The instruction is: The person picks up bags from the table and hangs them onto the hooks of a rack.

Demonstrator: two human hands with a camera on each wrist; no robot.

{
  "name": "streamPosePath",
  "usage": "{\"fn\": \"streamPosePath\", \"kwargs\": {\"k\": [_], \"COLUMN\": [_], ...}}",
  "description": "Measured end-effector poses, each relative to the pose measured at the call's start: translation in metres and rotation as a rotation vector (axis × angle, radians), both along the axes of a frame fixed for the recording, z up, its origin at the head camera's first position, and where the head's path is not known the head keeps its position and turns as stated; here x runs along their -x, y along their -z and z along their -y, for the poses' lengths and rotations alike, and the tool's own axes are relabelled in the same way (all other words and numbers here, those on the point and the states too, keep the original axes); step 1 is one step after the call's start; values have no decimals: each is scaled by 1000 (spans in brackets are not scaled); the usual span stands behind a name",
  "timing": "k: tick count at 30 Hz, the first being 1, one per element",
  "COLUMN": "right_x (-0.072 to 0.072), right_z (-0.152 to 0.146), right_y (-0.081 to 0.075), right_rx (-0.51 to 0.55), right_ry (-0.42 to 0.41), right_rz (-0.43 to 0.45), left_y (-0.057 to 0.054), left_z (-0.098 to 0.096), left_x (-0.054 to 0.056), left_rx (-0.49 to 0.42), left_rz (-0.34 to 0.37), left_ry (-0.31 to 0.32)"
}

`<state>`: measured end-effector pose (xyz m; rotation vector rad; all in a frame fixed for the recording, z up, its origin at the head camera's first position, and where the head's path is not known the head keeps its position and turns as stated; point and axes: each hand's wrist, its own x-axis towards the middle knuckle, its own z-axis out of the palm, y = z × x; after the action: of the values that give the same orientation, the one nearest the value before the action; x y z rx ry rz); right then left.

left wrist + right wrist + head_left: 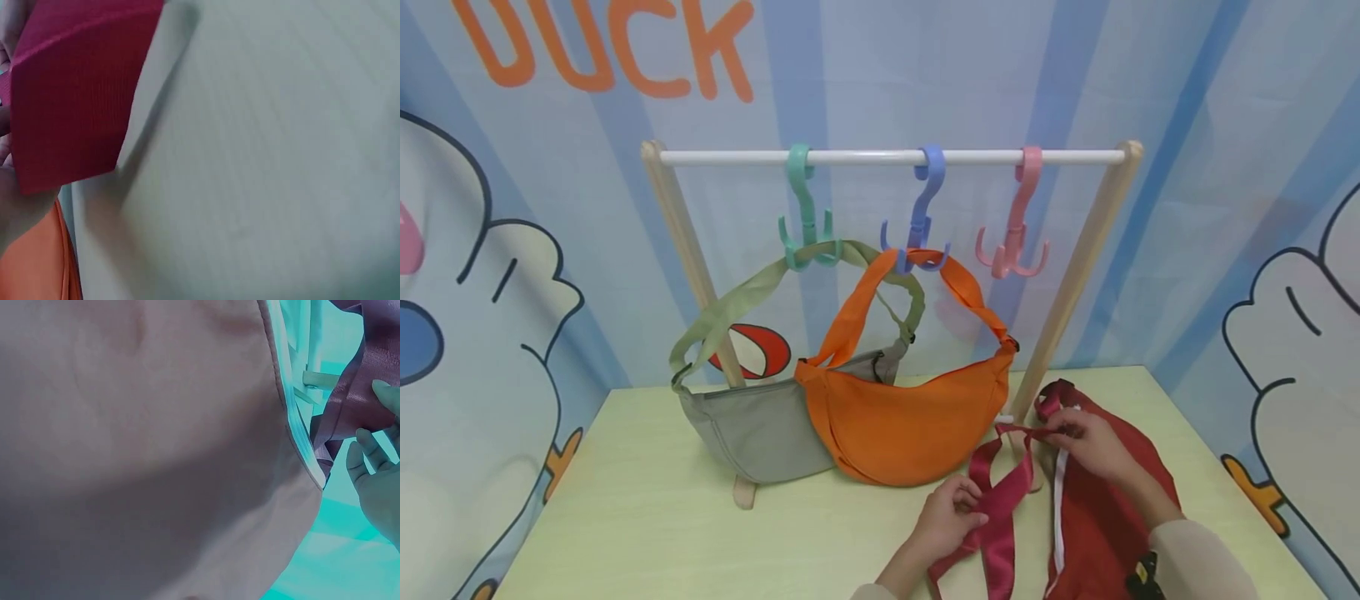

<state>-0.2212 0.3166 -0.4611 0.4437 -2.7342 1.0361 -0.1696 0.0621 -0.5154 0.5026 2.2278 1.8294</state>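
Observation:
A dark red bag (1105, 500) with a white zipper lies on the table at the right, its crimson strap (1003, 500) drawn out to the left. My left hand (947, 517) pinches the strap low down, near the table's front. Farther back, my right hand (1093, 446) pinches the strap above the bag. In the left wrist view the flat strap (75, 100) fills the upper left, and the hand is mostly cut off. The bag's cloth (137, 425) covers most of the right wrist view, with the strap (369, 375) and fingers at its right edge.
An orange bag (910, 417) hangs from the blue hook (917, 208); a grey-green bag (760, 433) hangs from the green hook (805, 204). A pink hook (1018, 217) holds nothing. The white rod (865, 157) rests on wooden legs, standing on the pale table (647, 517).

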Motion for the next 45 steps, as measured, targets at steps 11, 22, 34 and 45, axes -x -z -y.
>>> {"fn": "streamPosePath", "kwargs": {"k": [11,22,34,45], "right_x": [-3,-8,-17,-24], "right_z": [-9,-7,-7,-6], "right_y": [-14,-35,-56,-71], "right_rx": [39,56,-8,-3], "right_ry": [-53,-127,-159,-194], "right_rz": [77,111,87,73], "left_y": [-20,-36,-55,-72], "left_z": [17,32,45,58], "left_x": [6,13,16,19], "left_rx": [-11,-46,-33,29], "left_rz": [12,19,-9,-85], "left_ry": [54,89,106,96]}}
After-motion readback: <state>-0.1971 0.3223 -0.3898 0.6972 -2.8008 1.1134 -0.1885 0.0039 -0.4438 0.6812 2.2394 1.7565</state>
